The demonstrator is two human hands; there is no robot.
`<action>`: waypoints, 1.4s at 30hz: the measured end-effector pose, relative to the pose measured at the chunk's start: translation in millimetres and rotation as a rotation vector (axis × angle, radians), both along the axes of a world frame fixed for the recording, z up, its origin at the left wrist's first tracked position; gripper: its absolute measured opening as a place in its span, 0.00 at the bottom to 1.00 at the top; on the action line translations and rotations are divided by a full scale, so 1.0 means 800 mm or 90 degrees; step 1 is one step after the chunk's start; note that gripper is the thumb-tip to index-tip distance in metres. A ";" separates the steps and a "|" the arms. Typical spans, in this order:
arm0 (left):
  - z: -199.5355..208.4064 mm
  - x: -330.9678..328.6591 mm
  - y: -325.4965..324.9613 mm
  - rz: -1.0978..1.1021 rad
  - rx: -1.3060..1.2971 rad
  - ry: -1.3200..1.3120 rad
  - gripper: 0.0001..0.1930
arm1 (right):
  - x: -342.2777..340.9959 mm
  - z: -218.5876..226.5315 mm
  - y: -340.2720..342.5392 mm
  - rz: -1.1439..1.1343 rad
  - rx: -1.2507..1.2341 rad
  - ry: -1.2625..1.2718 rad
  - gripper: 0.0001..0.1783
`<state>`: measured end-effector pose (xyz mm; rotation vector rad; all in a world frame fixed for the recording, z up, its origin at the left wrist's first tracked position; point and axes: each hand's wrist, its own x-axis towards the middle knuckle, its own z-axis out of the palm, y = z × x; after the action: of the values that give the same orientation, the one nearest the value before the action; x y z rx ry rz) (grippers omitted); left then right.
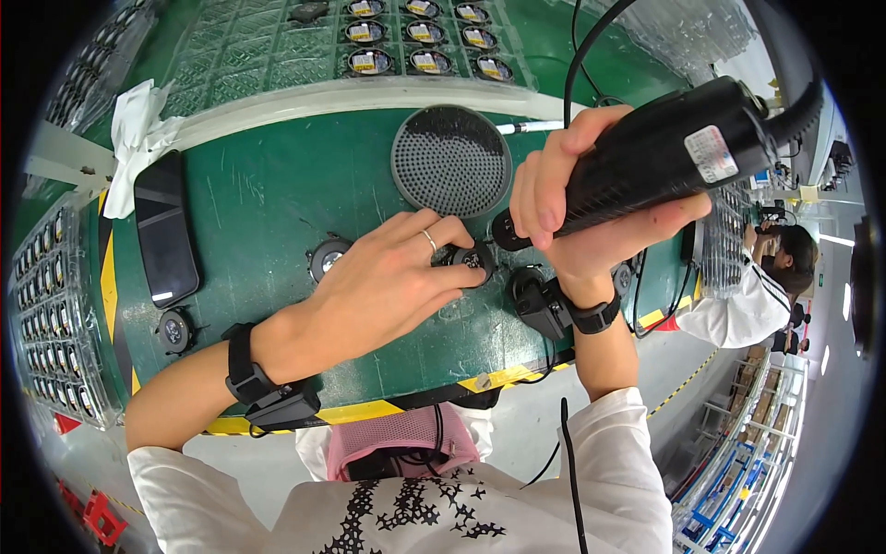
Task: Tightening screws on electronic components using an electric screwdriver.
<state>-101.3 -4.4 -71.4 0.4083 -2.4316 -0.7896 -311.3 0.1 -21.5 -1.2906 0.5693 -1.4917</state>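
Observation:
My right hand (600, 231) is wrapped round a thick black electric screwdriver (637, 157) with a cable at its upper end. The tool tilts down to the left, its nose close to a small round black part (475, 261) on the green table. With thumb and fingers, my left hand (383, 286) grips that part against the tabletop. Another round part (328, 258), with a light centre, lies partly behind my left hand. Just beyond sits a grey round dish (452, 159) dotted with small holes, dark bits gathered along its far side.
A phone (166, 231) and white cloth (138, 138) lie at the left, near another round black part (174, 331). Clear trays (425, 35) with labelled round parts stand beyond a white ledge. Cables run on the right, where a co-worker (757, 277) sits.

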 end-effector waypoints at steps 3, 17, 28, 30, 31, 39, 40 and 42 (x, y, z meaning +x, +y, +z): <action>0.000 0.003 -0.001 -0.004 -0.003 0.002 0.14 | 0.003 0.013 0.001 -0.032 0.005 -0.024 0.55; 0.001 -0.001 0.000 -0.024 -0.041 -0.008 0.15 | -0.009 0.013 -0.028 -0.248 -0.026 -0.131 0.61; 0.005 0.002 -0.002 -0.038 -0.025 -0.043 0.11 | -0.023 0.008 -0.038 -0.338 -0.013 -0.035 0.61; 0.005 0.003 -0.001 -0.036 -0.023 -0.064 0.11 | -0.024 0.006 -0.039 -0.324 -0.015 -0.044 0.61; 0.005 0.002 -0.001 -0.037 -0.022 -0.064 0.11 | -0.025 0.006 -0.040 -0.320 -0.016 -0.046 0.61; 0.001 -0.001 -0.001 -0.030 -0.050 -0.019 0.12 | -0.026 0.004 -0.040 -0.298 -0.022 -0.055 0.60; 0.001 -0.001 -0.001 -0.029 -0.037 -0.020 0.14 | -0.026 0.004 -0.040 -0.297 -0.025 -0.053 0.60; 0.001 0.000 -0.001 -0.029 -0.012 -0.022 0.18 | -0.027 0.004 -0.040 -0.295 -0.028 -0.051 0.60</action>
<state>-101.6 -5.3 -70.9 0.3646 -2.4867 -0.7846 -332.6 -31.8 -18.3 -1.1739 0.8244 -1.9348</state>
